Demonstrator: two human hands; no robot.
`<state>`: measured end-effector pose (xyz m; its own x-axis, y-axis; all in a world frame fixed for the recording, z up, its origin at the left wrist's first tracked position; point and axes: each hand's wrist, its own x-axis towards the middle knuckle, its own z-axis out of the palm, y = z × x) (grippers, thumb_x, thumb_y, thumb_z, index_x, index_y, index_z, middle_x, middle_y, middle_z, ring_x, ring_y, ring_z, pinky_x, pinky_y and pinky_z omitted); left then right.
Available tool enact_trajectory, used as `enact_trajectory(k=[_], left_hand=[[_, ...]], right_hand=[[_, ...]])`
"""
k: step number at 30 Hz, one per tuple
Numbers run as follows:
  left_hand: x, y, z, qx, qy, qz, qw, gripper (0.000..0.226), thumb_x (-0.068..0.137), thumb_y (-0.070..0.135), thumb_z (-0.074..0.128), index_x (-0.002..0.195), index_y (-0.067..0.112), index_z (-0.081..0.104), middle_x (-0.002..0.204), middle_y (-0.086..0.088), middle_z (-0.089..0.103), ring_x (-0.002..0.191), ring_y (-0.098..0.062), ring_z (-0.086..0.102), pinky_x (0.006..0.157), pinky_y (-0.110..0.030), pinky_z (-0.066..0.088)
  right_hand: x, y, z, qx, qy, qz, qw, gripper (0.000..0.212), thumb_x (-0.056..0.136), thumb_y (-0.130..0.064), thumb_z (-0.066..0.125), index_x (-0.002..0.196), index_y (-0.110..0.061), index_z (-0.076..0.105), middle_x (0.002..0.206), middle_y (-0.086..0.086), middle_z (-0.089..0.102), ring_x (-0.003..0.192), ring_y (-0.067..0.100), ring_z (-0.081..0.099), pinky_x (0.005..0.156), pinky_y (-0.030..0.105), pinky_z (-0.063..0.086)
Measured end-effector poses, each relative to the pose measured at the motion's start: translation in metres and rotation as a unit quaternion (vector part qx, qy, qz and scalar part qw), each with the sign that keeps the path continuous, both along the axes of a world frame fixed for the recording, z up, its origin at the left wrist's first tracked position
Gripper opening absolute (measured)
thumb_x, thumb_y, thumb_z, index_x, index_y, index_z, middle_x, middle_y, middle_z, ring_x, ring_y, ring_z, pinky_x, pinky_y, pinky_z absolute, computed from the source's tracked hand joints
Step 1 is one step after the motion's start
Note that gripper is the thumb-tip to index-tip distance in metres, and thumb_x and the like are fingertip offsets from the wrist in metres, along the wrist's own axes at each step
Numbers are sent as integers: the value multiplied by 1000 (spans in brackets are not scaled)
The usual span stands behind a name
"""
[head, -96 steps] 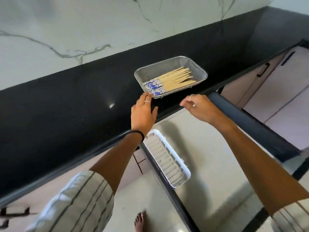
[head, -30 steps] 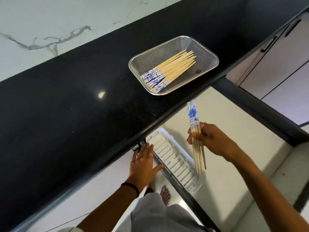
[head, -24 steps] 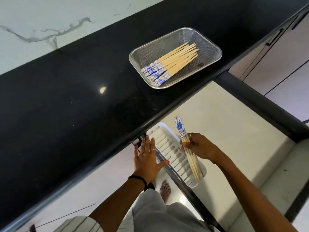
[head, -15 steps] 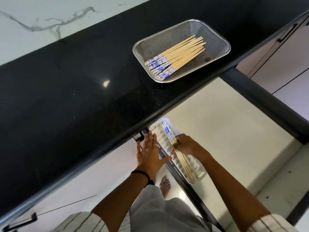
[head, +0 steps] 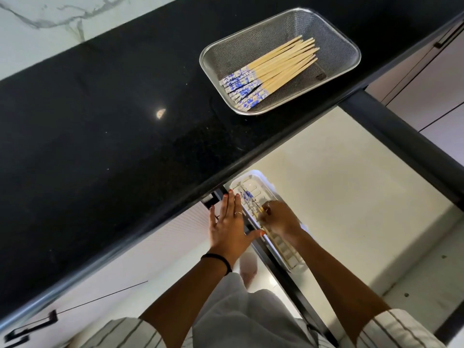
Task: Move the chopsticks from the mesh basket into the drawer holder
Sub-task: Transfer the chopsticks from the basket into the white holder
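Note:
A steel mesh basket (head: 336, 33) sits on the black counter and holds several wooden chopsticks (head: 273, 69) with blue-and-white ends. Below the counter edge, a white slotted holder (head: 261, 182) lies along the left side of the pulled-out drawer. My right hand (head: 280, 218) is down in the holder, its fingers curled round a small bunch of chopsticks (head: 247, 198) that lie lengthwise in it. My left hand (head: 231, 226) rests flat with straight fingers against the drawer's dark left side rail, beside the holder.
The black counter (head: 113, 136) overhangs the back of the drawer. The drawer's pale floor (head: 339, 197) spreads right of the holder, bounded by a dark front panel (head: 401, 146). Cabinet fronts with dark handles (head: 30, 327) lie to the left and upper right.
My right hand has carried the bunch of chopsticks down from above the drawer and laid it flat into the holder. My left hand stays at the rail.

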<state>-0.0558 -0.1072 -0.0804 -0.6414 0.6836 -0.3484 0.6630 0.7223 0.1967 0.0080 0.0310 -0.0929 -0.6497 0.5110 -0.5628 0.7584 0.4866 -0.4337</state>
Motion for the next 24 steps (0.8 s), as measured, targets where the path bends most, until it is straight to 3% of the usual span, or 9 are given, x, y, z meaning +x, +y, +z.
enact_trajectory(k=[3,6,9,11,16,24], left_hand=[[1,0,0,2,-5,4,1000,116,73,83,37,150,13,-14,159,-5,-16,146,-19,-15,113,-46,-8],[2,1,-1,-2,-7,8,1000,114,74,82,37,150,13,-12,160,-5,-14,145,-18,-16,114,-46,-6],[3,1,-1,-5,-7,11,1000,113,75,81,38,151,13,-11,160,-5,-13,145,-18,-16,115,-48,-2],[4,1,0,-5,-10,12,1000,112,76,80,39,151,13,-11,160,-5,-14,145,-18,-17,115,-48,-2],[3,2,0,-6,-19,18,1000,110,78,77,42,151,14,-12,160,-4,-14,145,-19,-17,115,-49,-1],[4,1,2,-11,-22,21,999,110,78,78,40,150,15,-14,160,-4,-14,145,-19,-16,114,-49,-2]], right_hand=[[5,1,-1,8,23,-16,1000,14,84,-11,50,75,-14,61,79,6,65,81,24,63,64,27,42],[7,-1,-5,25,39,-12,999,23,88,-14,47,98,-11,68,95,8,71,92,25,65,71,27,45],[14,-4,-9,41,41,-37,998,24,93,-20,46,97,-9,67,97,7,71,92,25,68,66,25,46],[20,-6,-11,61,51,-42,996,25,95,-23,46,99,-10,67,100,7,71,91,25,68,70,27,53],[24,-12,-17,21,56,-15,998,21,92,-18,50,108,-16,63,109,5,70,101,25,66,84,32,54],[37,-15,-20,42,64,-39,996,22,94,-15,51,113,-18,62,114,3,69,110,23,64,90,31,50]])
